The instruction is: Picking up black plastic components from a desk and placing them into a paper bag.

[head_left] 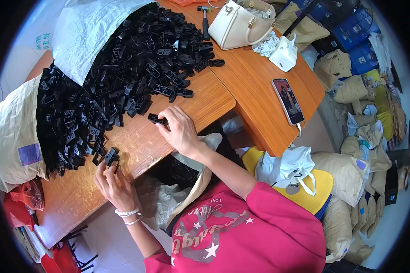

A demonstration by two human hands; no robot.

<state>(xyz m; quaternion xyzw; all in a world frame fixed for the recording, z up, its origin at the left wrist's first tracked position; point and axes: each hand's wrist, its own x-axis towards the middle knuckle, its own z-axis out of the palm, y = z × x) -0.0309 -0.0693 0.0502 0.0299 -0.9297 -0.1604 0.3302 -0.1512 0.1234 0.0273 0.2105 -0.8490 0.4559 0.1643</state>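
A large heap of small black plastic parts [136,54] spills from a white woven sack [89,34] onto the wooden table [146,141]. My left hand [111,184], with bracelets at its wrist, pinches one black plastic part [112,156] at the near edge of the heap. Farther right, my right hand [180,129] has its thumb and fingers closed on another black plastic part [157,119], just above the tabletop. Below the table edge, an open sack [161,204] lies at my lap, with dark contents partly in shadow.
A phone [288,101] with a cable lies on the table's right part. Behind it are a tissue pack [284,53], a cream handbag [239,25] and a hammer [205,25]. A beige sack [18,136] stands at left. Several filled sacks [339,175] line the right side.
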